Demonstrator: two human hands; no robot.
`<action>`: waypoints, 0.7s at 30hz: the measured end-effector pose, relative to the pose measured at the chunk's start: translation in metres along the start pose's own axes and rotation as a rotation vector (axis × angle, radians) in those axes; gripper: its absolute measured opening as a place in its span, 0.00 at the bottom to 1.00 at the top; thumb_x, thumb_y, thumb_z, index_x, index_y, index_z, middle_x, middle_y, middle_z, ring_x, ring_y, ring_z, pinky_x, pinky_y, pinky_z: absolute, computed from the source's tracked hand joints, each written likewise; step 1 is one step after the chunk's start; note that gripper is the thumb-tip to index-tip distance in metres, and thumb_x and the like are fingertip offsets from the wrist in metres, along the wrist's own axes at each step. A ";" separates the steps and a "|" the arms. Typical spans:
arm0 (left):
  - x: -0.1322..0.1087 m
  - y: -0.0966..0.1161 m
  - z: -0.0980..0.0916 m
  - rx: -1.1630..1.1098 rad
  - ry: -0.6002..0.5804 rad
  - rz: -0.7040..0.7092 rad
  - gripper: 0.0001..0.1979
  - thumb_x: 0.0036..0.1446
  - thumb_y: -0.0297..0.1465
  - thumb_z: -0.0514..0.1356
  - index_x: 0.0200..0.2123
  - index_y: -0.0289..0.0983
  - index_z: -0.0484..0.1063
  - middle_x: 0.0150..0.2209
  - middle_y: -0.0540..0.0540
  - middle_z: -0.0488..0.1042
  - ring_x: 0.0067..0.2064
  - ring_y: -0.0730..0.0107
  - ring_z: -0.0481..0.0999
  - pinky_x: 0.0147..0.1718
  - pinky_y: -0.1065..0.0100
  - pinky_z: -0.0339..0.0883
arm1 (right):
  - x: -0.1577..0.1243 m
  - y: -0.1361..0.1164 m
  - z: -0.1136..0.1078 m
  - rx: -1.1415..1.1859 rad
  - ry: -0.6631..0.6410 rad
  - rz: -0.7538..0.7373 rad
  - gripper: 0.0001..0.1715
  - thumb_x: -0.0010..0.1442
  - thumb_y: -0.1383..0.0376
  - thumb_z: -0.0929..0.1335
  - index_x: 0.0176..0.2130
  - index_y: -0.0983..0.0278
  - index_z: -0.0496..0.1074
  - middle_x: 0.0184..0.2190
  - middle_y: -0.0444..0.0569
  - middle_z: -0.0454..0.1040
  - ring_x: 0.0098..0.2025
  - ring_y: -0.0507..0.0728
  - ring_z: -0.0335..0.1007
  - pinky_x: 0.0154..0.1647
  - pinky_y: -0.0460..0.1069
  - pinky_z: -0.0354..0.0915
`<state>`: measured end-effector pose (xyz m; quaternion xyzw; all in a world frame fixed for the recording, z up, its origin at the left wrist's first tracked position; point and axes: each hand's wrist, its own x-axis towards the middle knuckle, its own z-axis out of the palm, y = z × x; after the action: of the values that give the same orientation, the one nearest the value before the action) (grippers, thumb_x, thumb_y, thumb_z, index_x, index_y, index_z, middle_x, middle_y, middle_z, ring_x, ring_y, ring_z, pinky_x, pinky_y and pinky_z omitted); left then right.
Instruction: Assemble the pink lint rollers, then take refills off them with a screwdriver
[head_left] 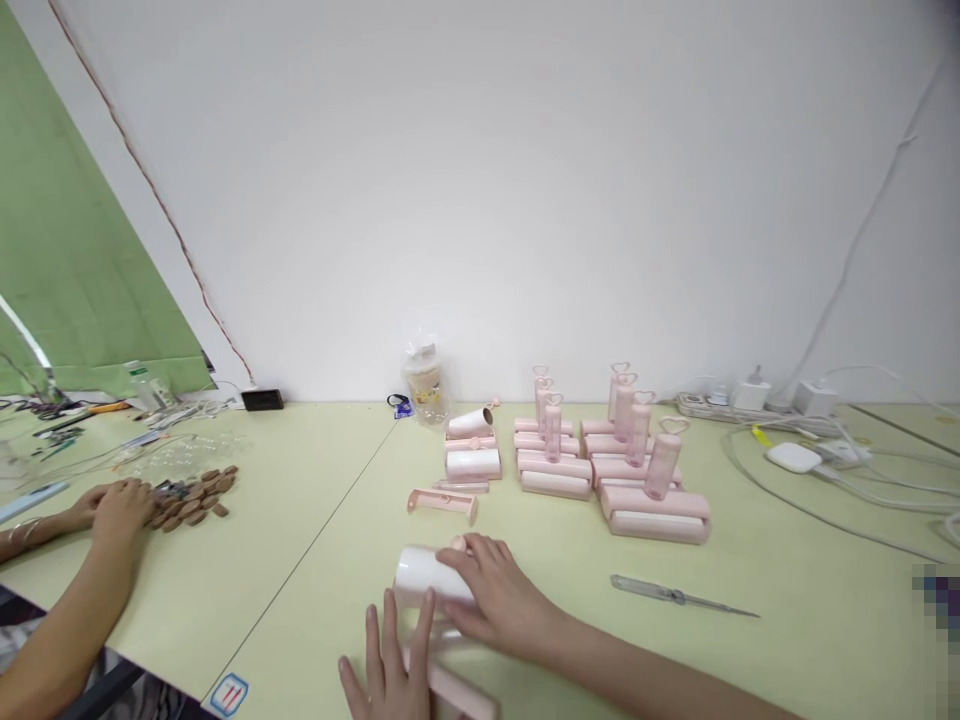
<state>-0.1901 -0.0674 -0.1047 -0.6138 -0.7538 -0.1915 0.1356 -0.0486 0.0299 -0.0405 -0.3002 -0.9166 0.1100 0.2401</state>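
Observation:
My right hand [502, 595] is closed around the right end of a white sticky roll [420, 574], which looks like a lint roller refill. A small round pink knob [457, 543] shows beside its fingers. My left hand [394, 665] has its fingers spread, resting at a pink plastic casing [461, 692] just below the roll; the palm is cut off by the frame's lower edge. Above the hands lies an open pink frame piece [442, 505]. Behind it are white rolls [472, 463] with pink parts.
Pink lint rollers [652, 515] stand in rows, with clear pink heart-topped handles [664, 465] upright on them. A screwdriver [679, 595] lies at right, near white chargers and cables [795, 458]. At left, another person's hands [124, 505] touch brown pieces [196, 498]. A plastic-bagged cup [427, 388] stands behind.

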 end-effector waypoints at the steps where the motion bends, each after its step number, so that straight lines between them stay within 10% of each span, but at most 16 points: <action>1: 0.010 0.001 -0.002 -0.010 -0.028 -0.014 0.36 0.49 0.35 0.60 0.61 0.43 0.51 0.61 0.29 0.54 0.61 0.32 0.50 0.46 0.31 0.50 | 0.011 0.002 0.004 -0.021 0.017 -0.006 0.23 0.57 0.59 0.65 0.52 0.61 0.62 0.49 0.56 0.65 0.51 0.62 0.60 0.48 0.55 0.60; 12: 0.116 0.028 -0.007 -0.071 -0.194 -0.001 0.36 0.50 0.38 0.60 0.61 0.46 0.50 0.63 0.30 0.46 0.58 0.39 0.57 0.45 0.46 0.59 | 0.064 0.050 0.000 -0.218 0.133 0.010 0.21 0.58 0.66 0.64 0.52 0.65 0.62 0.53 0.60 0.65 0.56 0.65 0.57 0.54 0.60 0.53; 21: 0.143 0.048 0.013 -0.023 -0.103 0.011 0.33 0.52 0.42 0.57 0.60 0.46 0.52 0.62 0.29 0.49 0.56 0.39 0.60 0.45 0.45 0.58 | -0.012 0.044 -0.057 -0.258 0.127 -0.022 0.21 0.58 0.69 0.61 0.51 0.61 0.62 0.56 0.56 0.62 0.59 0.61 0.53 0.56 0.60 0.52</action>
<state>-0.1723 0.0716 -0.0479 -0.6285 -0.7541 -0.1677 0.0906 0.0107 0.0610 -0.0115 -0.3251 -0.9092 -0.0308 0.2583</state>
